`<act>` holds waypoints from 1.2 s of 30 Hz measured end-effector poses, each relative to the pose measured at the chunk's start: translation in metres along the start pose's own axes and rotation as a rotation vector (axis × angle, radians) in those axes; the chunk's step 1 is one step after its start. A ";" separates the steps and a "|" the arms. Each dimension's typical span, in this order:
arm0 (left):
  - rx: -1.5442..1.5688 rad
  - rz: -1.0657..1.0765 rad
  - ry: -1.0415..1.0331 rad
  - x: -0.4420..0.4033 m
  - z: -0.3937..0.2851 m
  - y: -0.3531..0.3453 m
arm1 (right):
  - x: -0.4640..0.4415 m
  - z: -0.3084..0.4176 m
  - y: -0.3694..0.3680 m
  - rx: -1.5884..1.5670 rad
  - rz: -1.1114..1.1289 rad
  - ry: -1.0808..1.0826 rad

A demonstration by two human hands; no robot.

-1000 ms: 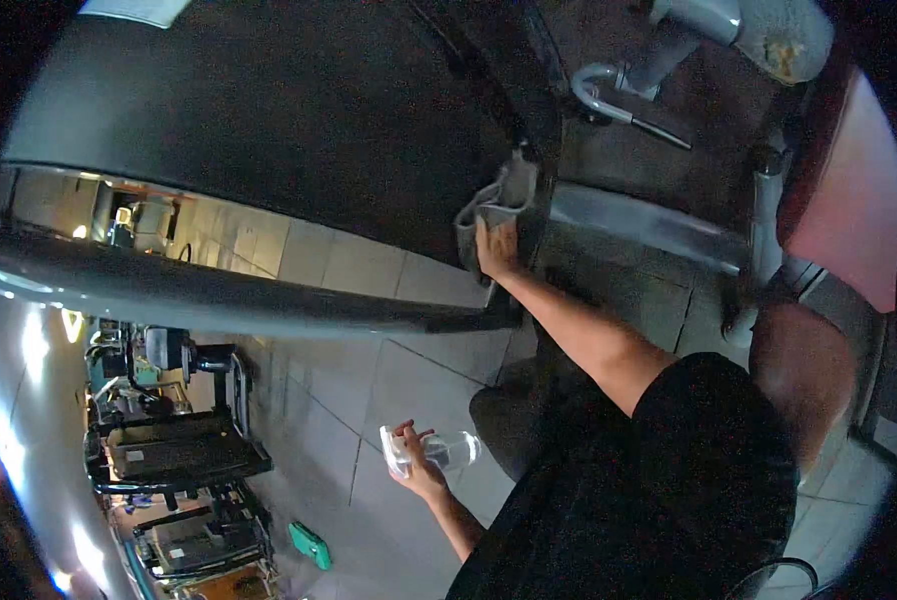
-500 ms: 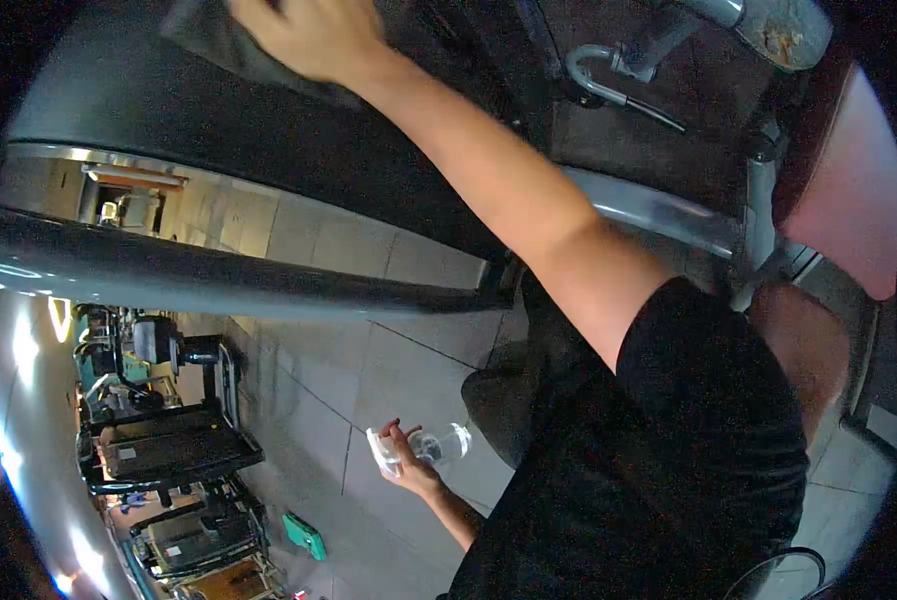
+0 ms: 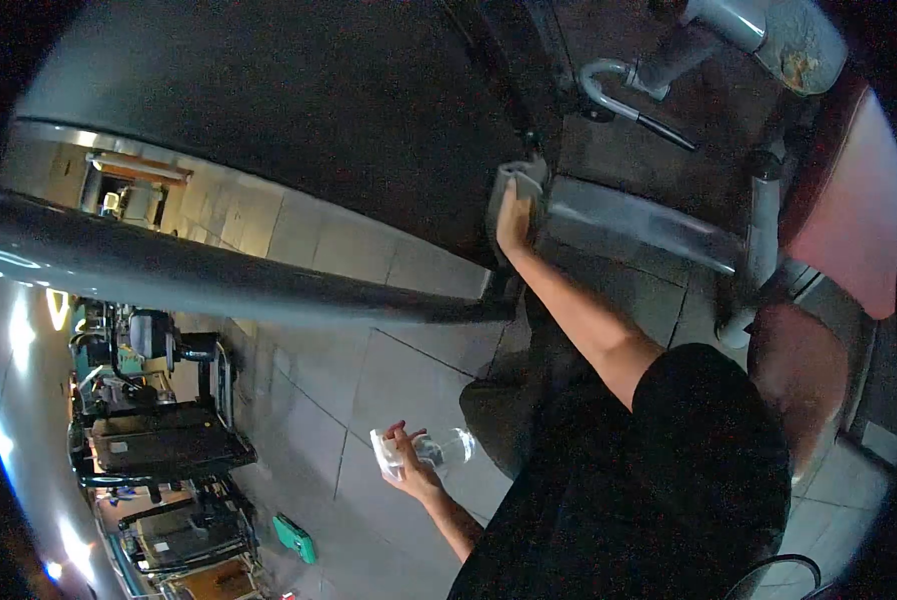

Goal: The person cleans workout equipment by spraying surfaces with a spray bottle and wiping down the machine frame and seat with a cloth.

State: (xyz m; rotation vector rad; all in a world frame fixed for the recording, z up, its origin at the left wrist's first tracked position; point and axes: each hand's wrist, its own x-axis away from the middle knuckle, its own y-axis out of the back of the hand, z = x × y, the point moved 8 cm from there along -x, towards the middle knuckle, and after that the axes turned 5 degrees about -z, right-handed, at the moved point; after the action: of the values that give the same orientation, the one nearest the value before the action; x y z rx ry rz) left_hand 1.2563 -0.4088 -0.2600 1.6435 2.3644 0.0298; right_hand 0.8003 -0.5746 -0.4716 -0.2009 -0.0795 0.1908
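A clear spray bottle (image 3: 447, 450) with a white head is in my left hand (image 3: 409, 468), whose fingers are wrapped round the top end, over the tiled floor. My right hand (image 3: 514, 222) is closed on a grey cloth (image 3: 521, 180), which is bunched under the fingers. It is at the end of a large dark machine panel (image 3: 299, 110), beside a grey metal frame tube (image 3: 649, 222). Part of the cloth is hidden by the hand, and I cannot tell exactly which surface it touches.
A thick grey rail (image 3: 219, 275) runs alongside the panel. A hooked handle (image 3: 639, 110) and red pads (image 3: 854, 210) stand on the other side. Farther off are treadmills (image 3: 159, 435) and a green object (image 3: 295, 538) on the floor.
My right hand has slid with the cloth from the panel's upper left in the picture to its right-hand end. The left hand keeps the spray bottle in nearly the same place.
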 end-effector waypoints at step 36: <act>-0.058 0.068 -0.023 -0.008 0.015 0.013 | 0.154 0.377 -0.085 0.099 0.195 1.303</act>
State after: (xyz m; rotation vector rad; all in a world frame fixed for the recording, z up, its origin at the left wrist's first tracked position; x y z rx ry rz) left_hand 1.2741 -0.4139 -0.2702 1.6877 2.2679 0.0915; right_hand 0.9299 -0.5544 -0.0769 -0.2030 1.2453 0.2274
